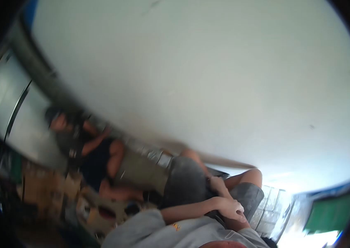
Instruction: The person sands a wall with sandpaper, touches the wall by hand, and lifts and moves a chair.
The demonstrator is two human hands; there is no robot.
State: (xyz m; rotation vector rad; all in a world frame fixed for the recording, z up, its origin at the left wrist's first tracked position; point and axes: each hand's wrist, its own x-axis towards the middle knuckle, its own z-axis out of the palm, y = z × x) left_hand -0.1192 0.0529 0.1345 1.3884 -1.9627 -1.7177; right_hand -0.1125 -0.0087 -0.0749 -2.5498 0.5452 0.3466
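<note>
Across my lap, my left hand is closed around my right forearm, near the wrist. My right hand hangs forward between my bent knees. Its fingers are blurred and partly lost against dark shapes, so I cannot make out whether it holds anything. Grey shorts cover my thighs, and my light grey shirt fills the bottom of the view.
A pale wall rises ahead. At left sits another person in dark clothes, hands held forward. Cardboard lies below them. A wire rack and a green panel stand at right. The view is tilted and blurred.
</note>
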